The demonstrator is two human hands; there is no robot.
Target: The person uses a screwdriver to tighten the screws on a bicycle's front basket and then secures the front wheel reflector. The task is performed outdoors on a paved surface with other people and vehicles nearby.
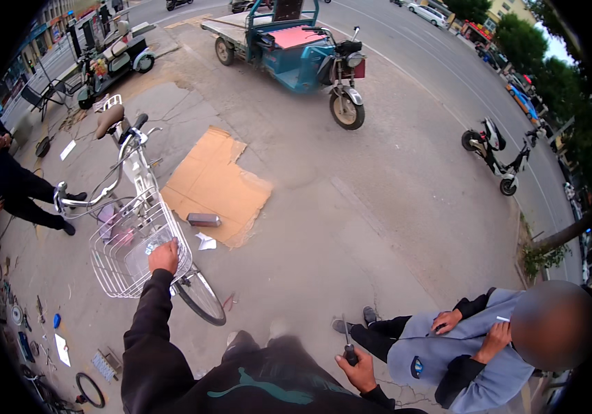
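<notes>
My left hand point(164, 257) is closed at the right side of a white wire bicycle basket point(106, 269), and its fingertips are partly hidden. The basket sits at the front of a bicycle with a brown saddle point(110, 120) and curved silver handlebars point(111, 181). Crumpled clear plastic lies inside the basket. Below it, the front wheel point(202, 298) rests on the pavement. Low on the right, my right hand point(359, 372) grips a screwdriver point(350, 355) by its dark handle, the metal shaft pointing up and away from me.
Flattened cardboard point(216, 183) with a small box point(204, 219) lies beside the bicycle. A person in a grey vest point(416, 345) is close at right; another in dark clothes point(23, 186) stands left. Tools and parts cover the lower left ground. A blue tricycle point(296, 58) is parked beyond.
</notes>
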